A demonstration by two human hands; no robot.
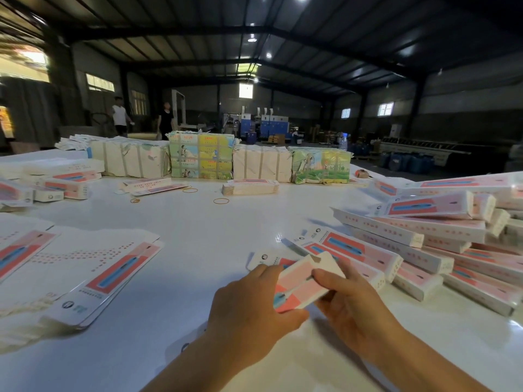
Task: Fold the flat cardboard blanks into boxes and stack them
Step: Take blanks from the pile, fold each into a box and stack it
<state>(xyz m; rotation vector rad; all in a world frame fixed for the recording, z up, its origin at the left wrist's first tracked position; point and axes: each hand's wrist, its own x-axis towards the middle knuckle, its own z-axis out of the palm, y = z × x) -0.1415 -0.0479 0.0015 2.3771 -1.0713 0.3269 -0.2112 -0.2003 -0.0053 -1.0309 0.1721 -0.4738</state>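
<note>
Both hands pinch my box [300, 281]: left hand [249, 301] steadies the near end; right hand [348, 295] should tuck the flap [328, 263] squarely.

The wide white table [198, 230] is showing a smooth, glossy top, reflecting ceiling lights. The pink-and-white printed cardboard blanks [93, 267] are looking smooth and faintly sheeny. Thin tan rubber bands [221, 201] are lying matt.

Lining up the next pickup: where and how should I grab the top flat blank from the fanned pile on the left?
Probably pinch the top blank at its near short end, thumb on top, coming from the body side. That end overhangs the fanned pile toward you, and the long flat sheet offers no other free edge. Both hands are busy with the box.
</note>
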